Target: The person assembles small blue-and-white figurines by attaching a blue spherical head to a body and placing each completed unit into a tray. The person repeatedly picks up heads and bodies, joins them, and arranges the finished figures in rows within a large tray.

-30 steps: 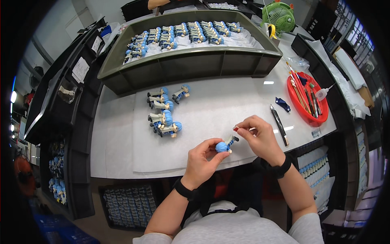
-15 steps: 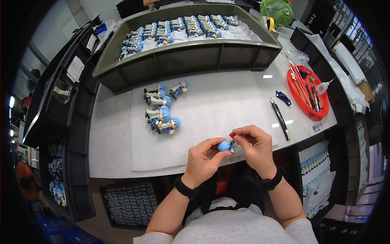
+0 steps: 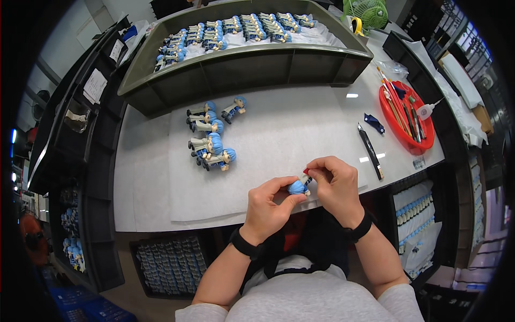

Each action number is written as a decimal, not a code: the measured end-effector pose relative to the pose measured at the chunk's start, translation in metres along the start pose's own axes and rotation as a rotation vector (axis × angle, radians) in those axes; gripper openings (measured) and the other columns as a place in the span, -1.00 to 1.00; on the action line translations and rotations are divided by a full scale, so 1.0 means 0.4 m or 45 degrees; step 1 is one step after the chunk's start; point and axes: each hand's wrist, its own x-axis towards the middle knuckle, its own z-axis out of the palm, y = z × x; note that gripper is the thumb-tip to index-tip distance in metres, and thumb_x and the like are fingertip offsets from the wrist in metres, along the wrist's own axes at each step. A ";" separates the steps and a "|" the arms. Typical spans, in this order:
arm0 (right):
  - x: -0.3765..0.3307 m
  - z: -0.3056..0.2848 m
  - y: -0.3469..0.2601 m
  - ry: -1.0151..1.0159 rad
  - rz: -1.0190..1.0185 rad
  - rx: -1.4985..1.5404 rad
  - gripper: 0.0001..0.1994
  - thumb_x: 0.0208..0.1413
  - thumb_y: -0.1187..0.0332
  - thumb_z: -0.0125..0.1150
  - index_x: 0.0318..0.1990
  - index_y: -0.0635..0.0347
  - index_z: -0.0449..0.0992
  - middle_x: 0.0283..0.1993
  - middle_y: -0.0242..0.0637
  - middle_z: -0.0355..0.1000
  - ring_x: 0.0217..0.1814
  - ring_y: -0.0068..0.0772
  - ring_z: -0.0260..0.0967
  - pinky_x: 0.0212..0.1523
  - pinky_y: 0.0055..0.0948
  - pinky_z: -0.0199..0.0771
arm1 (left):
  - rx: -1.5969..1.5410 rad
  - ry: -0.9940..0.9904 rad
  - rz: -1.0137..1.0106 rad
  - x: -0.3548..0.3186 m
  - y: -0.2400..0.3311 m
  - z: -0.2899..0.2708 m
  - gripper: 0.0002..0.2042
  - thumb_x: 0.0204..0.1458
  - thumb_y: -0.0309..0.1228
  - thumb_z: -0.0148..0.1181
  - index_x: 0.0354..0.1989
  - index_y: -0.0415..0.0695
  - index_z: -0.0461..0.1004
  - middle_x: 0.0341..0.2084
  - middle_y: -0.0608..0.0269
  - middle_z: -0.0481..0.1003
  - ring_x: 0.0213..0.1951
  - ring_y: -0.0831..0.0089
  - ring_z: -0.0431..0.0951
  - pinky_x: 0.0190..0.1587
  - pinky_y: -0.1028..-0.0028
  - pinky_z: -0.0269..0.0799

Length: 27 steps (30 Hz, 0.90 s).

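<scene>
While my left hand [image 3: 268, 204] pinches the blue-haired figure head [image 3: 296, 187] over the table's [image 3: 300, 123] near edge, my right hand [image 3: 333, 181] closes on a small red-tipped piece [image 3: 306, 172] touching it. My fingers hide most of that piece; its kind is indeterminable.

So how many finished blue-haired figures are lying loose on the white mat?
6: two top, two below, one lower, one nearest the hands. Overlap may hide more.
</scene>
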 end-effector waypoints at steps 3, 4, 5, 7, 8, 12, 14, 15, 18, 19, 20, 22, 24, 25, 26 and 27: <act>-0.015 0.009 -0.005 -0.030 0.013 0.022 -0.93 -0.13 0.65 0.13 -0.46 0.34 0.51 -0.48 -0.11 0.45 -0.51 -0.28 0.43 -0.47 -0.46 0.39 | 0.038 0.004 0.043 -0.002 -0.010 -0.004 -0.70 -0.18 -0.55 0.35 -0.22 -0.30 0.50 -0.38 0.07 0.56 -0.35 0.45 0.59 -0.27 0.54 0.51; -0.012 0.009 0.005 -0.011 -0.051 -0.036 -0.93 -0.14 0.66 0.13 -0.45 0.34 0.49 -0.49 -0.11 0.45 -0.50 -0.27 0.43 -0.47 -0.45 0.39 | 0.063 -0.024 0.039 -0.002 -0.005 -0.004 -0.70 -0.17 -0.58 0.33 -0.20 -0.32 0.49 -0.35 0.08 0.56 -0.32 0.45 0.58 -0.23 0.54 0.50; -0.004 0.008 0.019 0.008 -0.114 -0.093 -0.92 -0.14 0.66 0.13 -0.44 0.34 0.47 -0.50 -0.11 0.44 -0.50 -0.26 0.43 -0.47 -0.45 0.38 | 0.087 -0.051 0.034 0.000 0.004 -0.004 -0.70 -0.16 -0.62 0.31 -0.18 -0.33 0.48 -0.32 0.09 0.55 -0.28 0.46 0.57 -0.19 0.53 0.50; -0.004 0.008 0.014 0.021 -0.100 -0.091 -0.88 -0.15 0.67 0.14 -0.40 0.33 0.42 -0.53 -0.12 0.41 -0.49 -0.25 0.41 -0.47 -0.43 0.36 | 0.093 -0.071 0.009 -0.001 0.007 -0.006 -0.69 -0.15 -0.65 0.29 -0.16 -0.35 0.47 -0.30 0.09 0.54 -0.25 0.47 0.56 -0.15 0.53 0.49; -0.012 0.011 -0.007 0.014 -0.022 -0.031 -0.85 -0.15 0.67 0.14 -0.38 0.32 0.39 -0.54 -0.14 0.40 -0.49 -0.24 0.40 -0.46 -0.42 0.35 | 0.075 -0.063 -0.012 -0.002 0.004 -0.007 -0.69 -0.15 -0.65 0.29 -0.16 -0.35 0.47 -0.30 0.09 0.54 -0.25 0.47 0.56 -0.14 0.53 0.49; -0.007 0.010 0.001 0.037 0.014 -0.129 -0.75 -0.16 0.67 0.17 -0.32 0.28 0.28 -0.57 -0.18 0.32 -0.51 -0.23 0.34 -0.47 -0.40 0.32 | 0.101 0.009 0.103 -0.002 -0.006 0.002 -0.72 -0.19 -0.54 0.35 -0.24 -0.31 0.50 -0.38 0.08 0.56 -0.35 0.42 0.60 -0.28 0.51 0.52; -0.003 0.013 0.008 0.048 0.003 -0.151 -0.77 -0.15 0.66 0.18 -0.35 0.27 0.27 -0.54 -0.18 0.31 -0.54 -0.22 0.31 -0.49 -0.37 0.31 | 0.067 -0.034 0.014 0.000 0.005 -0.002 -0.71 -0.16 -0.61 0.31 -0.20 -0.34 0.48 -0.33 0.08 0.55 -0.28 0.44 0.57 -0.18 0.51 0.51; -0.009 0.012 -0.002 0.024 0.026 -0.119 -0.77 -0.15 0.66 0.18 -0.36 0.27 0.26 -0.53 -0.17 0.31 -0.53 -0.21 0.31 -0.50 -0.37 0.31 | 0.051 -0.055 -0.030 0.000 0.009 -0.003 -0.71 -0.15 -0.65 0.29 -0.18 -0.35 0.48 -0.30 0.08 0.54 -0.25 0.45 0.56 -0.13 0.51 0.51; -0.006 0.014 0.000 0.019 0.041 -0.083 -0.77 -0.14 0.65 0.18 -0.38 0.27 0.24 -0.54 -0.16 0.30 -0.53 -0.18 0.31 -0.50 -0.34 0.30 | 0.084 -0.057 0.024 -0.004 0.002 -0.003 -0.71 -0.16 -0.64 0.30 -0.19 -0.35 0.48 -0.31 0.08 0.54 -0.26 0.46 0.56 -0.17 0.52 0.51; -0.005 0.014 0.005 0.030 0.041 -0.080 -0.77 -0.14 0.65 0.18 -0.38 0.26 0.24 -0.54 -0.16 0.30 -0.53 -0.17 0.31 -0.50 -0.34 0.30 | 0.112 -0.057 0.042 -0.004 0.004 -0.002 -0.71 -0.16 -0.63 0.30 -0.19 -0.34 0.48 -0.32 0.09 0.55 -0.27 0.46 0.57 -0.18 0.53 0.51; -0.005 0.015 0.004 0.042 0.019 -0.112 -0.77 -0.13 0.65 0.18 -0.38 0.27 0.24 -0.54 -0.16 0.30 -0.53 -0.17 0.31 -0.50 -0.33 0.30 | 0.140 -0.056 0.059 -0.001 0.008 -0.002 -0.71 -0.16 -0.63 0.30 -0.19 -0.34 0.48 -0.33 0.09 0.55 -0.28 0.47 0.57 -0.19 0.53 0.50; -0.001 0.019 0.002 0.067 -0.029 -0.176 -0.77 -0.13 0.65 0.18 -0.38 0.27 0.23 -0.55 -0.15 0.29 -0.54 -0.15 0.32 -0.51 -0.32 0.30 | 0.169 -0.054 0.081 -0.001 0.007 -0.003 -0.71 -0.16 -0.63 0.31 -0.19 -0.33 0.49 -0.34 0.10 0.55 -0.29 0.48 0.57 -0.21 0.55 0.50; -0.008 0.014 -0.010 0.021 0.028 -0.117 -0.76 -0.13 0.65 0.19 -0.38 0.27 0.23 -0.55 -0.15 0.29 -0.53 -0.13 0.32 -0.50 -0.32 0.30 | 0.170 -0.050 0.089 -0.003 0.000 -0.007 -0.71 -0.16 -0.63 0.31 -0.20 -0.32 0.49 -0.36 0.10 0.56 -0.31 0.49 0.57 -0.24 0.56 0.50; -0.015 0.011 -0.012 -0.003 0.062 -0.089 -0.76 -0.14 0.65 0.19 -0.38 0.27 0.23 -0.55 -0.15 0.29 -0.53 -0.12 0.32 -0.49 -0.31 0.30 | 0.185 -0.052 0.096 -0.003 0.004 -0.005 -0.71 -0.17 -0.63 0.31 -0.20 -0.32 0.49 -0.37 0.11 0.56 -0.32 0.50 0.57 -0.24 0.56 0.49; -0.009 0.011 -0.006 0.010 0.056 -0.111 -0.76 -0.14 0.64 0.20 -0.39 0.26 0.22 -0.55 -0.15 0.29 -0.53 -0.11 0.31 -0.50 -0.30 0.30 | 0.200 -0.055 0.104 -0.001 0.013 -0.002 -0.71 -0.17 -0.63 0.31 -0.20 -0.32 0.49 -0.37 0.12 0.56 -0.32 0.51 0.57 -0.25 0.57 0.49; 0.003 0.013 0.004 0.023 0.049 -0.134 -0.75 -0.14 0.64 0.20 -0.39 0.26 0.22 -0.55 -0.15 0.29 -0.53 -0.10 0.31 -0.50 -0.29 0.29 | 0.215 -0.057 0.111 -0.001 0.017 0.000 -0.71 -0.17 -0.62 0.31 -0.20 -0.32 0.49 -0.38 0.13 0.56 -0.33 0.52 0.56 -0.26 0.58 0.49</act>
